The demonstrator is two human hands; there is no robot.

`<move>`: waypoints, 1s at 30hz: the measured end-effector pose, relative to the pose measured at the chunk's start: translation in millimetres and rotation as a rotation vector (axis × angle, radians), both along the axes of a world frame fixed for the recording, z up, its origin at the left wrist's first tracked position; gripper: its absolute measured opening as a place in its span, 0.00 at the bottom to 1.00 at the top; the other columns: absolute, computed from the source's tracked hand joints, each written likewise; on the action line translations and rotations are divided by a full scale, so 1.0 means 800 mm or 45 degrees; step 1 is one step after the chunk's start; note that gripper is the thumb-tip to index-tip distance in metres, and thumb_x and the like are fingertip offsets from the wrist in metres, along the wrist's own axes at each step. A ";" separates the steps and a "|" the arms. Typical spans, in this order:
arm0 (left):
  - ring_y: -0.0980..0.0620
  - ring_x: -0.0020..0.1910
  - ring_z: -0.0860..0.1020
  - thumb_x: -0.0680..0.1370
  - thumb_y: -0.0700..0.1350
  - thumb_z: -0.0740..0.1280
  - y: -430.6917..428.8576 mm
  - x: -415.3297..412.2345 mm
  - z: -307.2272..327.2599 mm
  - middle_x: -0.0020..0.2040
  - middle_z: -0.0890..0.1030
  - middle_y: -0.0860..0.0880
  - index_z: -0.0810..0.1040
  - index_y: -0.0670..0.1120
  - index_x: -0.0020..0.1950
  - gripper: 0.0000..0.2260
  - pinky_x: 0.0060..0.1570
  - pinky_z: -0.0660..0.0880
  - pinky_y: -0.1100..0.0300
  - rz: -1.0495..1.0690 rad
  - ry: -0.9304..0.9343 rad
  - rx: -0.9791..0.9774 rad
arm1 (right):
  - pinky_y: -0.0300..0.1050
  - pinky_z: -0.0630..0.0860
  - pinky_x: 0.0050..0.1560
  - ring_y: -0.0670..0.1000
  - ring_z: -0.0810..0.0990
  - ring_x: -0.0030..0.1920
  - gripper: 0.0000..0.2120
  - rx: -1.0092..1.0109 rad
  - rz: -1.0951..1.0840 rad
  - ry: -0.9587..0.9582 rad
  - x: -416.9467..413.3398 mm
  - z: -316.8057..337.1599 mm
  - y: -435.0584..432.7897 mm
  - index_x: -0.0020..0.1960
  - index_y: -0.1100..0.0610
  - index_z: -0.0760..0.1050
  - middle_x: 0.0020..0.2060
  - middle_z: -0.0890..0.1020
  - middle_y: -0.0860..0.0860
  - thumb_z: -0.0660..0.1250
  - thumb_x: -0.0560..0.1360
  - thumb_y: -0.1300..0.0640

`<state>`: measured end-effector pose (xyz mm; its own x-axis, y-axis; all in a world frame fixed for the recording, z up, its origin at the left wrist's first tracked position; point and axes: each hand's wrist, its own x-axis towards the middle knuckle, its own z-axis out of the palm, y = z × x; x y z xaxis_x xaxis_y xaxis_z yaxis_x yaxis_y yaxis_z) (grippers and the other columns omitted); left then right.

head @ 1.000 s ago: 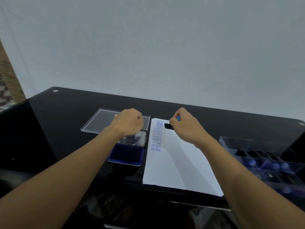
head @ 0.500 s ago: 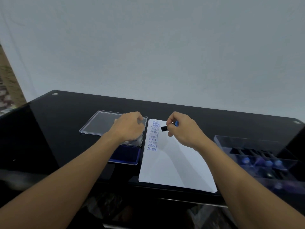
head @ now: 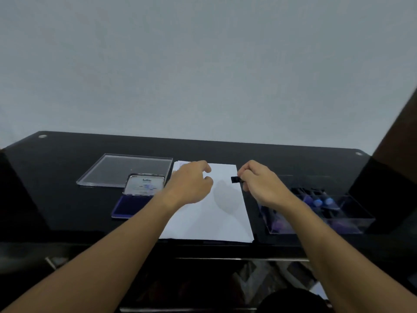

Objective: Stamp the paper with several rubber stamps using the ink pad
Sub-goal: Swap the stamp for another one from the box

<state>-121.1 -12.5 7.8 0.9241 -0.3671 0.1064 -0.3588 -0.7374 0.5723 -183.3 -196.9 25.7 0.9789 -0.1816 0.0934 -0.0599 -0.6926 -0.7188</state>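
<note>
while stamp (head: 235, 179) was pinched in fingers of right hand (head: 264, 186), likely bound for tray (head: 352, 223) | left hand (head: 191, 184) was held loosely curled, empty, over paper (head: 216, 222), likely steadying it

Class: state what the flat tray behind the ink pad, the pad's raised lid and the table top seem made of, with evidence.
The flat tray: clear hard plastic, likely acrylic; see-through, bright edges. The raised lid: perhaps metal; pale sheen, printed label. The table top: probably black glass; glossy, reflective.
</note>
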 end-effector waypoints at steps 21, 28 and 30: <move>0.47 0.62 0.75 0.80 0.46 0.61 -0.128 -0.050 -0.025 0.66 0.76 0.50 0.74 0.48 0.68 0.16 0.63 0.74 0.48 -0.245 0.006 -0.034 | 0.47 0.73 0.38 0.49 0.77 0.42 0.06 -0.418 -0.291 0.139 -0.062 -0.036 -0.131 0.48 0.51 0.74 0.43 0.79 0.50 0.61 0.80 0.50; 0.48 0.73 0.68 0.82 0.49 0.60 -0.154 -0.056 -0.045 0.76 0.68 0.49 0.68 0.47 0.76 0.21 0.71 0.67 0.48 -0.267 0.014 -0.052 | 0.50 0.71 0.46 0.55 0.76 0.48 0.07 -0.568 -0.320 0.177 -0.058 -0.048 -0.121 0.50 0.53 0.71 0.46 0.78 0.51 0.61 0.79 0.50; 0.47 0.76 0.64 0.83 0.49 0.58 -0.158 -0.058 -0.048 0.78 0.63 0.49 0.65 0.46 0.77 0.22 0.73 0.64 0.47 -0.281 0.008 -0.016 | 0.50 0.68 0.47 0.55 0.75 0.48 0.07 -0.613 -0.328 0.175 -0.059 -0.051 -0.119 0.51 0.53 0.70 0.47 0.79 0.52 0.61 0.80 0.49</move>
<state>-167.4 -138.8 -30.7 0.8222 -0.5591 0.1068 -0.5071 -0.6342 0.5837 -230.6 -292.5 -14.9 0.9177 -0.3844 0.0998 -0.3409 -0.8913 -0.2988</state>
